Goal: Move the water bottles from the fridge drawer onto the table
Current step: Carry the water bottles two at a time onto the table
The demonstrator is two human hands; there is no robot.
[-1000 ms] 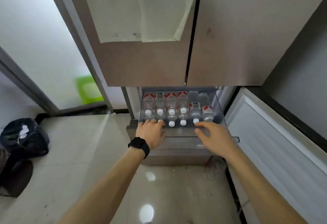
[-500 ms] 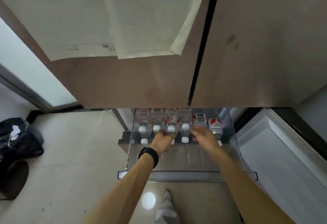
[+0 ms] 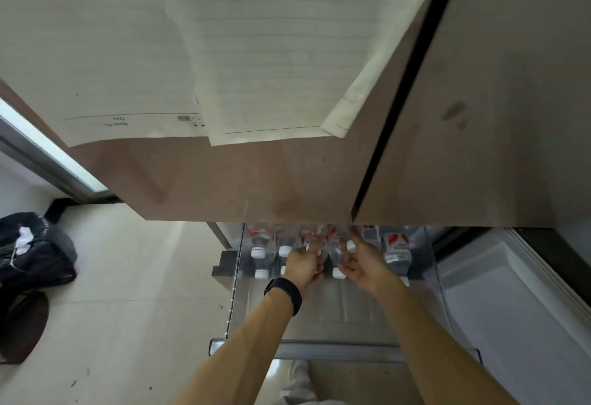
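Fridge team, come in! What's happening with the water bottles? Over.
Left hand grips one bottle in the drawer. Right hand on the next bottle, grip unclear. Fridge door overhangs the row.

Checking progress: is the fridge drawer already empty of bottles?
No, several water bottles lie at the back of the open fridge drawer.

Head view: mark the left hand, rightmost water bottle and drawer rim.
left hand [image 3: 303, 264], head view, back of hand
rightmost water bottle [image 3: 396, 244], head view, its label
drawer rim [image 3: 339, 348], head view, front edge
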